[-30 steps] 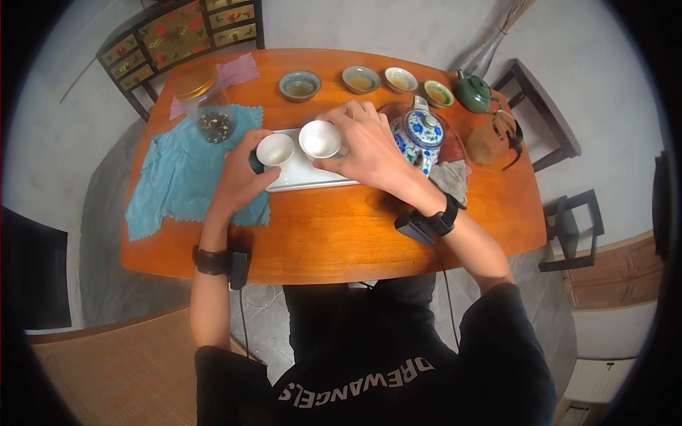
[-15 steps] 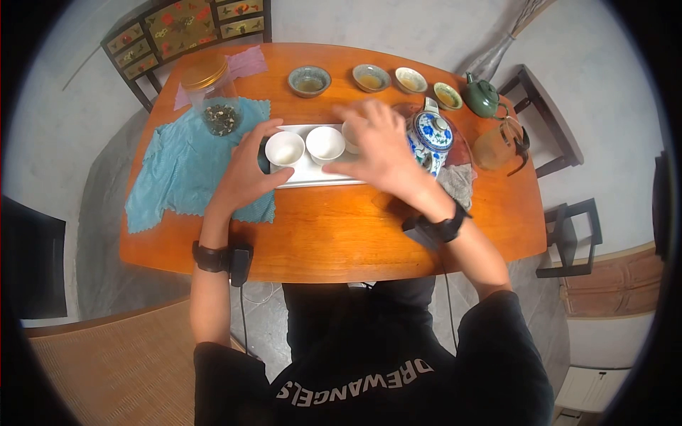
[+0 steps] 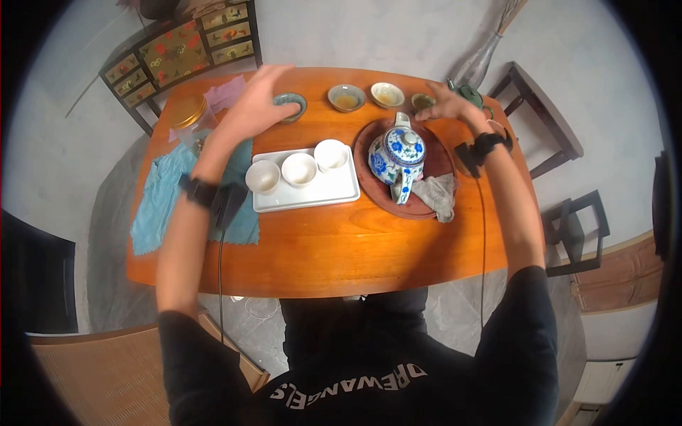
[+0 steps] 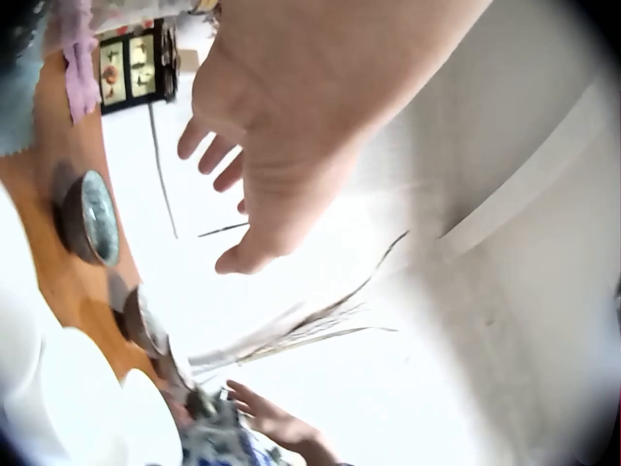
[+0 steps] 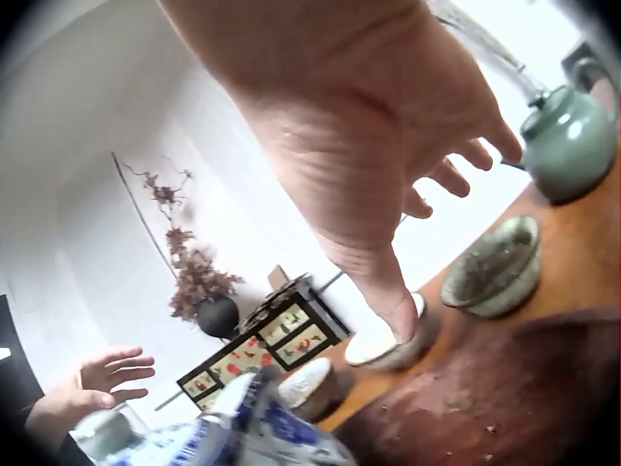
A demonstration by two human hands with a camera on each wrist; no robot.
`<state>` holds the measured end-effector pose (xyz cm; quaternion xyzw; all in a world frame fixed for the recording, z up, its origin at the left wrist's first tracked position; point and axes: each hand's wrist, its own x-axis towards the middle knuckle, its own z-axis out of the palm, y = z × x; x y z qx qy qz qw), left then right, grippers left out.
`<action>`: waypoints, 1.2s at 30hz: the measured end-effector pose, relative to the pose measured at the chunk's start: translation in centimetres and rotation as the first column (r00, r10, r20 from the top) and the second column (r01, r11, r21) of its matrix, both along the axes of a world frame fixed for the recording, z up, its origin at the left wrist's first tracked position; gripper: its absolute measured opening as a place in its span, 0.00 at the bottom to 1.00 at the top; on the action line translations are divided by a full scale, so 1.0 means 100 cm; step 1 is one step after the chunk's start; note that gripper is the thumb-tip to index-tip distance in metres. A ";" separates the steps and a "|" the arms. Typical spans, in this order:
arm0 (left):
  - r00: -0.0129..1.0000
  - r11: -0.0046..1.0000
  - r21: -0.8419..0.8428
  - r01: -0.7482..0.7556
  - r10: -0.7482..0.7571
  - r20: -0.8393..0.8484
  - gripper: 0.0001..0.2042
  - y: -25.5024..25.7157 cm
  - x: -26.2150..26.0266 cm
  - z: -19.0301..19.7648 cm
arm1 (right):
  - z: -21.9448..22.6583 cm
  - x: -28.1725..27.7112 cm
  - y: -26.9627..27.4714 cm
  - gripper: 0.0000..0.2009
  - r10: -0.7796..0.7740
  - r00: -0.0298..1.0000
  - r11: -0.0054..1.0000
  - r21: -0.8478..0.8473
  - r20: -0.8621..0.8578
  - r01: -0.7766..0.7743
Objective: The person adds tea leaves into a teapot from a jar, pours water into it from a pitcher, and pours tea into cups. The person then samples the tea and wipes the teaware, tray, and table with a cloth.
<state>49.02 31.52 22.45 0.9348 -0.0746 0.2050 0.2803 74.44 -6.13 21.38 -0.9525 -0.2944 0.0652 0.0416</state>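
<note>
The left hand and right hand have moved off the three white cups, all placed upright on the white tray. Both are spread wide beyond the tray, holding nothing; bowls farther back remain off it.

And we have three white cups, four tea bowls, two teapots, one white tray, one gold-lidded jar!
</note>
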 end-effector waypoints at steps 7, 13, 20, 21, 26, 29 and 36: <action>0.851 0.940 0.340 -0.005 0.182 -0.492 0.55 0.006 0.083 -0.024 | -0.035 0.016 0.001 0.57 -0.168 0.970 0.982 0.060 -0.177 0.181; 0.756 0.935 0.355 0.025 0.215 -0.618 0.52 0.017 0.088 -0.037 | -0.046 0.019 -0.002 0.52 -0.152 0.982 0.960 0.217 -0.115 0.175; 0.886 0.960 0.277 0.037 0.097 -0.453 0.41 0.020 0.108 -0.022 | -0.037 0.014 0.017 0.45 -0.147 0.989 0.921 0.369 0.032 0.125; 0.911 0.960 0.278 0.030 0.089 -0.403 0.40 0.016 0.112 -0.018 | -0.029 0.014 0.021 0.44 -0.144 0.988 0.936 0.331 0.047 0.121; 0.921 0.946 0.321 0.037 0.093 -0.379 0.39 -0.016 0.131 0.004 | -0.002 -0.004 0.047 0.43 -0.146 0.966 0.982 0.147 0.213 0.117; 0.913 0.940 0.333 0.069 0.075 -0.400 0.36 -0.029 0.141 0.004 | -0.003 -0.006 0.061 0.41 -0.117 0.955 0.991 0.093 0.272 0.095; 0.895 0.904 0.426 0.029 0.166 -0.414 0.38 -0.049 0.148 0.004 | -0.011 -0.014 0.082 0.32 0.124 0.787 0.988 -0.147 0.604 -0.043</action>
